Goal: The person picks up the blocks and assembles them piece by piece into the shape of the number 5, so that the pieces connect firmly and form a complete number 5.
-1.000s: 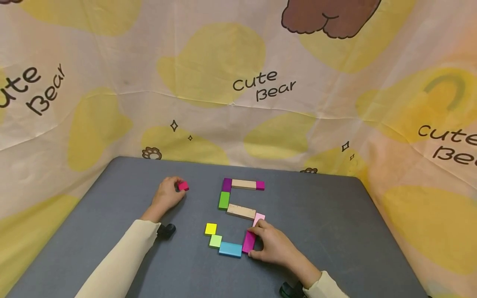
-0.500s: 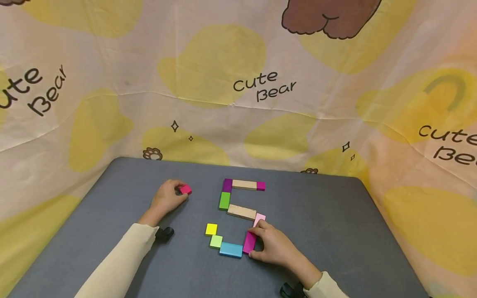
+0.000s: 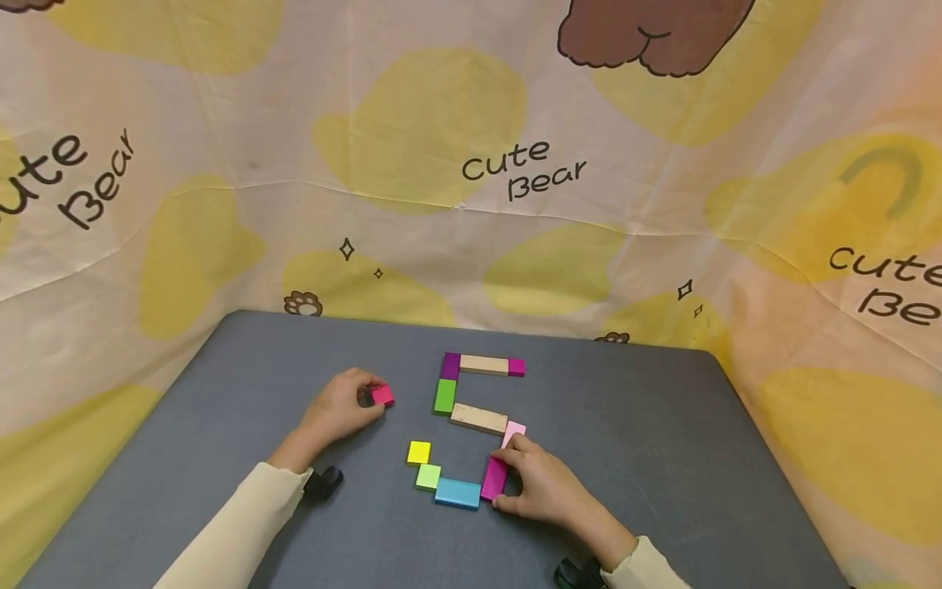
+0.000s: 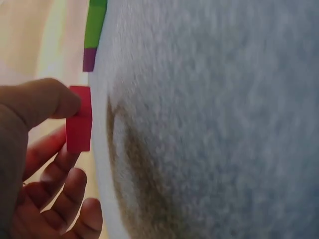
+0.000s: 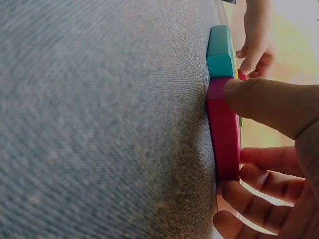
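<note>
My left hand [image 3: 340, 413] pinches a small pinkish-red block [image 3: 383, 395] between thumb and fingers; in the left wrist view the red block [image 4: 79, 119] appears raised off the table, a shadow below it. My right hand [image 3: 548, 484] has its thumb and fingers at the two ends of a magenta block [image 3: 494, 478] lying on the table. That block touches a blue block [image 3: 458, 493] at its near end and a pink block [image 3: 514, 429] at its far end, partly hidden by fingers. A light green block [image 3: 428, 477] and a yellow block [image 3: 419, 451] continue leftward.
Behind, a wooden block [image 3: 479, 418], a green block [image 3: 445, 397], a purple block [image 3: 450, 366], another wooden block [image 3: 484, 365] and a small magenta block [image 3: 517, 367] extend the winding line. A patterned cloth [image 3: 471, 270] hangs behind the grey table [image 3: 625, 425].
My left hand has moved right and toward me with the red block, nearer to the yellow block. The right hand stays at the magenta block, and the lined-up blocks look unchanged.
</note>
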A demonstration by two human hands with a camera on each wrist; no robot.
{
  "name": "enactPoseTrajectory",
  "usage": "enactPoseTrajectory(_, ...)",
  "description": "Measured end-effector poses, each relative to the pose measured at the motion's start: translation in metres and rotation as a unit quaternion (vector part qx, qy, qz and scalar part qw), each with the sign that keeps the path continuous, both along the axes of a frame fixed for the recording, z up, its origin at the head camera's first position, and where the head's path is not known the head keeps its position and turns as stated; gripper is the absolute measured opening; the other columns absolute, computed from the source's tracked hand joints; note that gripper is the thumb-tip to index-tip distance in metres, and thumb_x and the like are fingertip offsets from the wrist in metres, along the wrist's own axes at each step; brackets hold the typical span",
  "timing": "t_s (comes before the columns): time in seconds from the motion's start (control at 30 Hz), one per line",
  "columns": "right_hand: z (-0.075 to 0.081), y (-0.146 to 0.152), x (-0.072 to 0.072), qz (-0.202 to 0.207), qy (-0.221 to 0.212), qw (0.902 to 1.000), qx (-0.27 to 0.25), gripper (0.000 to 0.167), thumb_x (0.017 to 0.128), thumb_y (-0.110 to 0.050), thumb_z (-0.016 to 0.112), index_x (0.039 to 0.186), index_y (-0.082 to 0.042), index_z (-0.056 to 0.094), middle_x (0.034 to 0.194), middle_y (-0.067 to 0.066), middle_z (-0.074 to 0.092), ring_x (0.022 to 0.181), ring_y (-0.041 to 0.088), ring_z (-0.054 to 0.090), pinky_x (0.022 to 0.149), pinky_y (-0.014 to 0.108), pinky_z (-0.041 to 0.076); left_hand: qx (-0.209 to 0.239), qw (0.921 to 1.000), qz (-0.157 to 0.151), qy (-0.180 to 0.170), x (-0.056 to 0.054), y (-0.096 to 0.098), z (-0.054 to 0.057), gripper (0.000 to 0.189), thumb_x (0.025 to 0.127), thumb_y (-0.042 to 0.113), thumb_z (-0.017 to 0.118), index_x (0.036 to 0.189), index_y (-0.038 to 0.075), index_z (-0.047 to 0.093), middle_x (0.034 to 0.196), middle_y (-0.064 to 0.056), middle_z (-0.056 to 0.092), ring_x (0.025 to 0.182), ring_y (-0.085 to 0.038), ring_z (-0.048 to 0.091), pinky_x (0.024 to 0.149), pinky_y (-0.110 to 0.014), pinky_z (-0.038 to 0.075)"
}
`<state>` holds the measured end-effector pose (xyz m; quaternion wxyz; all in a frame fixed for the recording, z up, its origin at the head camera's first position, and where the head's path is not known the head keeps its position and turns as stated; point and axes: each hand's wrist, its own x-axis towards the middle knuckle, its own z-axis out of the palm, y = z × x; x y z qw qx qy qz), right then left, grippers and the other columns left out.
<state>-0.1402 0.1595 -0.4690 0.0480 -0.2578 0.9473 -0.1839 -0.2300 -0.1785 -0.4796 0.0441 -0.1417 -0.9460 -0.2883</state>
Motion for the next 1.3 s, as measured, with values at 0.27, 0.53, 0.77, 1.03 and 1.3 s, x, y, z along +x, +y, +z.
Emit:
enactPoseTrajectory(0.27, 0.001, 0.000, -0.001, 0.002, -0.005, 1.0000, 0.002, 0.056, 0.071, -0.040, 0.081, 0.117, -0.009, 0.068, 0.094, -0.004, 0.053, 0.072, 0.004, 0.043, 0.059, 0.018, 0.038, -0.015, 0.9971, -0.073, -0.015, 0.009, 0.014, 0.003, 0.031, 0.077, 0.018, 0.075, 0.107, 0.011, 0.071, 0.097, 0.000, 0.064, 0.083, -0.014, 0.054, 0.074, -0.031, 0.048)
enactPoseTrajectory(0.53, 0.000, 0.001, -0.002, 0.004, -0.001, 1.0000, 0.002, 0.056, 0.071, -0.039, 0.081, 0.117, -0.009, 0.067, 0.094, -0.004, 0.053, 0.073, 0.004, 0.043, 0.060, 0.018, 0.038, -0.046, 0.9934, -0.102, -0.024, 0.017, 0.025, 0.006, 0.031, 0.077, 0.019, 0.076, 0.107, 0.013, 0.071, 0.099, 0.003, 0.063, 0.086, -0.012, 0.053, 0.077, -0.032, 0.049)
enactPoseTrajectory(0.77, -0.001, 0.002, -0.002, 0.010, 0.004, 0.9999, -0.002, 0.056, 0.071, -0.037, 0.082, 0.116, -0.008, 0.067, 0.093, -0.003, 0.053, 0.073, 0.004, 0.042, 0.059, 0.018, 0.037, -0.055, 0.9921, -0.110, -0.026, 0.022, 0.032, 0.006, 0.031, 0.076, 0.018, 0.076, 0.106, 0.014, 0.072, 0.100, 0.003, 0.065, 0.090, -0.011, 0.055, 0.082, -0.035, 0.051)
enactPoseTrajectory(1.03, -0.001, 0.001, -0.001, 0.005, 0.010, 0.9999, 0.005, 0.056, 0.070, -0.040, 0.081, 0.115, -0.010, 0.068, 0.093, -0.005, 0.054, 0.079, 0.006, 0.044, 0.063, 0.018, 0.040, -0.050, 0.9900, -0.132, -0.010, 0.024, 0.034, 0.000, 0.030, 0.076, 0.017, 0.076, 0.105, 0.014, 0.072, 0.097, 0.004, 0.065, 0.091, -0.013, 0.058, 0.084, -0.036, 0.051)
enactPoseTrajectory(1.3, -0.001, 0.002, 0.000, 0.007, 0.028, 0.9996, 0.005, 0.055, 0.069, -0.040, 0.082, 0.114, -0.010, 0.069, 0.093, -0.005, 0.054, 0.085, 0.008, 0.044, 0.066, 0.020, 0.041, -0.047, 0.9878, -0.148, -0.008, 0.024, 0.035, -0.002, 0.029, 0.075, 0.014, 0.075, 0.104, 0.014, 0.073, 0.096, 0.005, 0.065, 0.090, -0.012, 0.057, 0.084, -0.035, 0.050)
